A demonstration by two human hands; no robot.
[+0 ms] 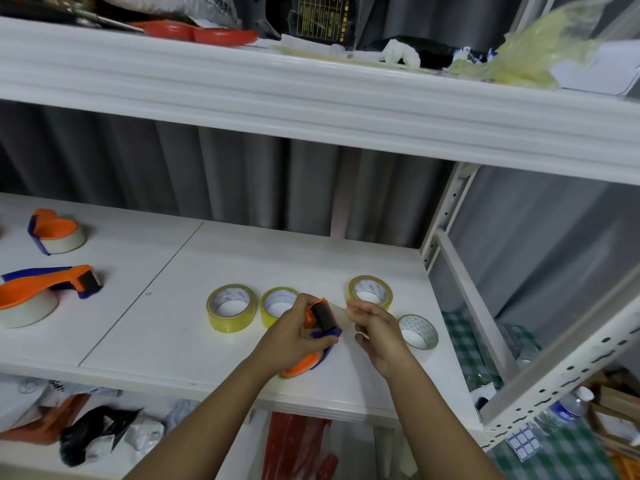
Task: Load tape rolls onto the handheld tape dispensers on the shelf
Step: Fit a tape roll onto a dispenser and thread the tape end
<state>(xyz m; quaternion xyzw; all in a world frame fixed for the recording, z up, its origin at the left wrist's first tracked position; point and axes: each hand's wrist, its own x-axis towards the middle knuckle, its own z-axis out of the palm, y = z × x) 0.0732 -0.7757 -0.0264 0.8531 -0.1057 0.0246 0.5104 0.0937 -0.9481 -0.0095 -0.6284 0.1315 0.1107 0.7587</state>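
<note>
My left hand (294,336) grips an orange and blue handheld tape dispenser (320,327) just above the white shelf (173,323). My right hand (375,329) pinches a clear strip of tape (337,308) stretched from the dispenser's roller end. Behind my hands stand three yellowish tape rolls: one at the left (231,308), one partly hidden by my left hand (277,303), one at the right (370,292). A clear roll (417,331) sits by my right wrist. Two loaded dispensers lie at the far left, one in front (45,292) and one behind (57,232).
An upper shelf (311,98) overhangs the work area, holding red scissors (201,32) and a yellow plastic bag (526,53). A perforated metal upright (446,216) bounds the shelf on the right. Bags and clutter lie below the shelf edge.
</note>
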